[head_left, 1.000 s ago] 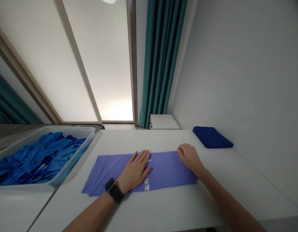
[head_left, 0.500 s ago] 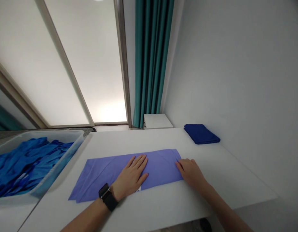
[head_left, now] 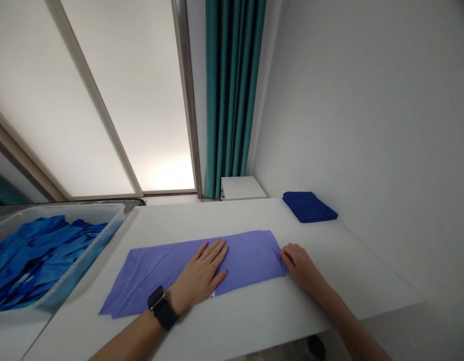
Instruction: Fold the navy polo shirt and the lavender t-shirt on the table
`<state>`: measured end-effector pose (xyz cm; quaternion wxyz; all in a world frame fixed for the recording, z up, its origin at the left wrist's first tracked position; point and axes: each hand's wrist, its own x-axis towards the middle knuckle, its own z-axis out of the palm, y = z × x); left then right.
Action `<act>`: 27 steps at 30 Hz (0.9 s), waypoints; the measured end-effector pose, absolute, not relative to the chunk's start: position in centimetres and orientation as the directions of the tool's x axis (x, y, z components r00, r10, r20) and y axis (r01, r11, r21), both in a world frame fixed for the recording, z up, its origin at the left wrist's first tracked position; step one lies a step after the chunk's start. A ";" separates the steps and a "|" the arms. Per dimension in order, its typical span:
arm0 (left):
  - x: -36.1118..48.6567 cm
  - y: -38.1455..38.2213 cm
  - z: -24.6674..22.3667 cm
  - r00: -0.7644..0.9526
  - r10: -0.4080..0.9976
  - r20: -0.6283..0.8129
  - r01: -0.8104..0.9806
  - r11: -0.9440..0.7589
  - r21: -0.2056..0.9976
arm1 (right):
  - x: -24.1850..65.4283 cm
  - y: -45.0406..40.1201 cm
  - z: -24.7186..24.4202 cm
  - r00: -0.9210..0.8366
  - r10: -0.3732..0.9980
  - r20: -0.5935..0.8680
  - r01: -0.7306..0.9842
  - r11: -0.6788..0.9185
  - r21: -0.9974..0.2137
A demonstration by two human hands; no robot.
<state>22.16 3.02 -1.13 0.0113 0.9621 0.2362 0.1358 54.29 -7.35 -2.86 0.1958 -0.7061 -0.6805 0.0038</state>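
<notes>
A folded purple garment (head_left: 247, 260) lies in a long strip across the white table (head_left: 202, 331). My left hand (head_left: 200, 273), wearing a black watch (head_left: 162, 307) at the wrist, rests flat on its middle with fingers stretched out. A small white label (head_left: 212, 295) peeks out at the near edge beside that hand. At the garment's right end, my right hand (head_left: 297, 264) is closed, with thumb and fingers pinching the edge of the cloth.
To the left stands a translucent plastic bin (head_left: 115, 215) heaped with blue clothes (head_left: 47, 255). A folded dark blue garment (head_left: 309, 206) lies at the table's back right, near the wall (head_left: 367, 125). Beyond the far edge is a white cabinet (head_left: 242, 188).
My right hand has moved slightly right, from resting on the garment's end to pinching its edge. My left hand keeps its place on the cloth. The whole view has shifted a little.
</notes>
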 end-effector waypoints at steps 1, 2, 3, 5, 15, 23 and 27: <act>22.5 2.9 -0.7 0.855 0.446 0.266 0.439 -0.894 0.089 | 54.5 -7.8 -2.9 0.063 0.957 0.282 0.952 0.027 -0.304; 23.1 2.7 -0.2 0.859 0.433 0.274 0.424 -0.901 0.096 | 54.6 -8.2 -2.9 0.056 0.952 0.300 0.946 0.045 -0.322; 23.8 2.5 0.4 0.863 0.419 0.282 0.406 -0.907 0.107 | 54.7 -8.5 -2.9 0.052 0.947 0.316 0.940 0.061 -0.336; 25.6 2.0 1.5 0.880 0.380 0.286 0.353 -0.925 0.142 | 54.7 -9.1 -3.1 0.045 0.939 0.340 0.930 0.085 -0.357; 37.1 3.2 2.2 0.958 0.040 0.284 0.009 -0.994 0.112 | 54.4 -10.2 -3.4 0.044 0.911 0.411 0.936 0.106 -0.335; 38.4 4.5 1.8 0.977 0.029 0.212 0.010 -0.996 0.092 | 53.8 -10.9 -2.5 -0.008 0.890 0.456 0.905 0.201 -0.376; 38.4 4.7 1.7 0.978 0.041 0.207 0.021 -0.995 0.099 | 53.6 -10.9 -2.4 -0.014 0.915 0.403 0.930 0.160 -0.331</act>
